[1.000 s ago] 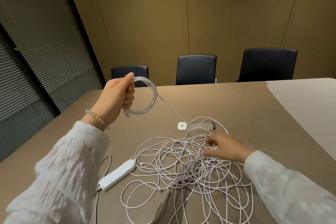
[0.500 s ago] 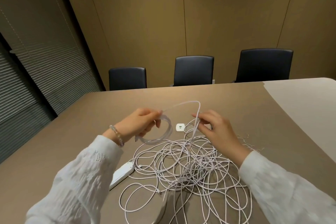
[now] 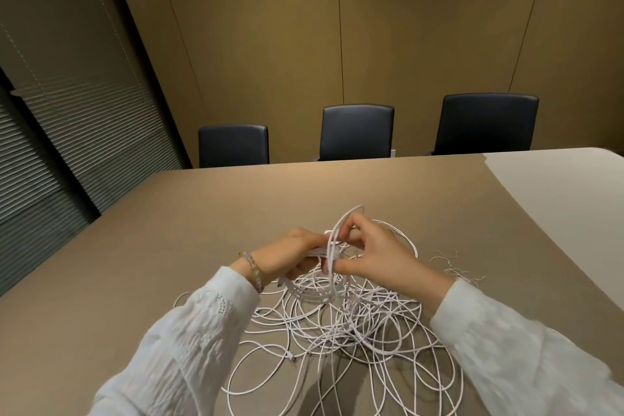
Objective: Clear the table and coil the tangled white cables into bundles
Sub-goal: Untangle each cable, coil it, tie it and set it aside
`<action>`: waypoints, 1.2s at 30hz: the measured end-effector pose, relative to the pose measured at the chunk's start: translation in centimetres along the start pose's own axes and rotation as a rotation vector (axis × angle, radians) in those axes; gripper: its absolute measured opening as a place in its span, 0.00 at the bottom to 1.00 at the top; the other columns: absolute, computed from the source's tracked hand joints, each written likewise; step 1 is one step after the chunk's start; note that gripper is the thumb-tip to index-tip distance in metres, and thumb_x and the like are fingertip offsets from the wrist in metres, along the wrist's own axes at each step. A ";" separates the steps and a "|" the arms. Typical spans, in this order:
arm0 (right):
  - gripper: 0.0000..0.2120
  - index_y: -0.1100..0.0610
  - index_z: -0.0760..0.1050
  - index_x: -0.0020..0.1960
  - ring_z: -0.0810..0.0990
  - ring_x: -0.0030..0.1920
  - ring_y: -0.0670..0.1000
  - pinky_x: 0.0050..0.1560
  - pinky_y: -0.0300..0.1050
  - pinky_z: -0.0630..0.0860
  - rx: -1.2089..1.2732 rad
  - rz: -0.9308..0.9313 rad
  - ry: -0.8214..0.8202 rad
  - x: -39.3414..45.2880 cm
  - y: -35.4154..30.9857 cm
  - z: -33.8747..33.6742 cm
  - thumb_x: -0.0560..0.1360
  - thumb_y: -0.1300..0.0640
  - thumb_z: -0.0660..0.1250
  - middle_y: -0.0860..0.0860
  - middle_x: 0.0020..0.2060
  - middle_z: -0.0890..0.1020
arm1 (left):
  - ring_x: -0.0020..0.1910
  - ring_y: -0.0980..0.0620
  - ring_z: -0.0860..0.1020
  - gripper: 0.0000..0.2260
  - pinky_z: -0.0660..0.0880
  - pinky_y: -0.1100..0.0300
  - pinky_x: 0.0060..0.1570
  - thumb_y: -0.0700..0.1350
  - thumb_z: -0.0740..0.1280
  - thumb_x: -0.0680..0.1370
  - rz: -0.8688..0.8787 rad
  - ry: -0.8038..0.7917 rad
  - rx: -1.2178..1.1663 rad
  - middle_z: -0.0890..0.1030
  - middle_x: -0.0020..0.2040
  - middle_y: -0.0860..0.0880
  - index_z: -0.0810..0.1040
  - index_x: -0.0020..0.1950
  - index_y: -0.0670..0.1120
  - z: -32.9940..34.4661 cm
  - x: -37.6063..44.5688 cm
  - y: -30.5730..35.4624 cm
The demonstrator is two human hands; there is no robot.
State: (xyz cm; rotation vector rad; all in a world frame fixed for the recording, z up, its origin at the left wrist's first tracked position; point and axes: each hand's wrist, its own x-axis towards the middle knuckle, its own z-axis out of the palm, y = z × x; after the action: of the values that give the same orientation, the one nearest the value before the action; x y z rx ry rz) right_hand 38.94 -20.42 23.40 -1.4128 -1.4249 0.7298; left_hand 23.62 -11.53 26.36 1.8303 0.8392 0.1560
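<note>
Bringing both hands together over the middle of the frame now: a second ago the left hand (image 3: 290, 258) was way up at the left holding a small coil (image 3: 312, 290) in the air while the right hand (image 3: 368, 255) was down flat in the pile. Half a second ago they were already closing in with a strand strung between them. Now they're nearly touching, so I'd say another loop is getting laid onto that coil.

Left fingers are curled round the coil's top, which hangs just below the hand. Right thumb and fingertips pinch a strand that arcs up above the knuckles as a fresh loop (image 3: 347, 213).

Honestly the job's barely dented. The tangled cables (image 3: 354, 331) are spread from centre to the bottom edge of the frame, some loops running out of view. The white power strip seen earlier at lower left is hidden behind the left sleeve (image 3: 189, 331) now, and the little white adapter is covered by the hands too.

Room-wise it's fine: the table (image 3: 236, 206) has bare brown top above and to the left of the hands, plus a paler section at the right. Thin wire scraps (image 3: 452, 260) sit just right of the right wrist. Three dark chairs (image 3: 358, 132) line the far edge, well apart from everything.
</note>
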 end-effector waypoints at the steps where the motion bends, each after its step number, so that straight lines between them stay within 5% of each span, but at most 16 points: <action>1: 0.20 0.47 0.67 0.43 0.82 0.52 0.49 0.57 0.53 0.76 -0.049 -0.003 -0.018 -0.1 0.1 0.3 0.62 0.54 0.77 0.51 0.46 0.85 | 0.23 0.55 0.55 0.15 0.50 0.63 0.26 0.51 0.59 0.76 -0.010 0.019 -0.015 0.59 0.24 0.53 0.69 0.29 0.48 0.2 0.1 0.0; 6: 0.14 0.51 0.69 0.45 0.78 0.40 0.47 0.43 0.41 0.72 -0.210 -0.027 -0.043 -0.3 -0.1 0.6 0.69 0.57 0.75 0.51 0.42 0.83 | 0.24 0.57 0.54 0.15 0.52 0.65 0.22 0.58 0.62 0.62 -0.040 -0.030 -0.205 0.59 0.25 0.55 0.67 0.35 0.48 0.3 0.3 -1.0; 12: 0.09 0.54 0.65 0.51 0.76 0.36 0.42 0.38 0.33 0.70 -0.244 -0.051 -0.059 -0.2 0.1 0.8 0.77 0.59 0.66 0.52 0.40 0.81 | 0.22 0.55 0.60 0.13 0.56 0.65 0.22 0.44 0.69 0.67 0.120 0.009 -0.085 0.67 0.26 0.50 0.72 0.48 0.42 0.7 0.4 -1.4; 17: 0.10 0.57 0.61 0.55 0.73 0.34 0.39 0.41 0.39 0.70 -0.339 -0.101 -0.050 -0.6 0.3 1.4 0.79 0.59 0.62 0.42 0.34 0.75 | 0.24 0.55 0.65 0.09 0.63 0.63 0.24 0.39 0.70 0.69 0.150 0.036 -0.194 0.73 0.30 0.49 0.71 0.44 0.44 0.0 0.4 -2.4; 21: 0.11 0.55 0.59 0.55 0.75 0.32 0.39 0.37 0.36 0.69 -0.331 -0.064 -0.081 -1.0 0.3 0.9 0.79 0.60 0.61 0.49 0.35 0.79 | 0.34 0.49 0.76 0.03 0.75 0.60 0.38 0.36 0.68 0.77 0.157 0.110 -0.228 0.79 0.38 0.42 0.78 0.45 0.37 -0.9 0.3 -3.1; 25: 0.07 0.54 0.64 0.53 0.79 0.35 0.45 0.40 0.43 0.76 -0.281 -0.062 -0.027 -1.3 -0.1 -0.7 0.79 0.60 0.62 0.52 0.42 0.81 | 0.37 0.48 0.82 0.07 0.82 0.56 0.42 0.37 0.65 0.79 -0.028 0.264 -0.313 0.83 0.40 0.41 0.81 0.48 0.34 -2.6 1.1 -5.5; 29: 0.04 0.57 0.72 0.53 0.81 0.35 0.48 0.43 0.46 0.78 -0.146 -0.034 0.107 -0.8 -1.0 -2.9 0.79 0.61 0.63 0.49 0.38 0.82 | 0.32 0.49 0.82 0.06 0.80 0.56 0.39 0.38 0.65 0.80 -0.236 0.317 -0.259 0.84 0.35 0.45 0.80 0.47 0.37 -4.1 1.6 -9.1; 32: 0.03 0.57 0.73 0.51 0.81 0.35 0.49 0.41 0.41 0.77 -0.128 -0.073 0.132 -0.4 -1.9 -3.5 0.79 0.62 0.63 0.51 0.37 0.82 | 0.38 0.52 0.81 0.04 0.75 0.60 0.41 0.41 0.69 0.78 -0.302 0.252 -0.037 0.84 0.41 0.47 0.80 0.49 0.41 -4.2 1.6 -10.2; 34: 0.02 0.57 0.74 0.51 0.81 0.36 0.51 0.40 0.40 0.77 -0.145 -0.088 0.115 -0.1 -2.5 -3.5 0.79 0.61 0.64 0.51 0.37 0.82 | 0.45 0.53 0.79 0.09 0.72 0.63 0.43 0.43 0.69 0.78 -0.254 0.294 0.107 0.82 0.50 0.47 0.80 0.57 0.43 -3.8 1.8 -9.5; 36: 0.03 0.57 0.74 0.51 0.81 0.37 0.51 0.41 0.41 0.77 -0.191 -0.098 0.074 0.1 -3.1 -3.2 0.79 0.60 0.64 0.51 0.37 0.82 | 0.55 0.51 0.79 0.13 0.70 0.62 0.53 0.45 0.65 0.80 -0.100 0.401 -0.003 0.81 0.57 0.47 0.78 0.62 0.41 -3.4 1.7 -7.3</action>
State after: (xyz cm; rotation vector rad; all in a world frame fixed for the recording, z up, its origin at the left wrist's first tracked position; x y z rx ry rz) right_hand 40.69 -21.45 27.39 -1.4873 -1.5259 0.4849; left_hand 19.88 -6.54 21.05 1.7754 1.2045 0.4716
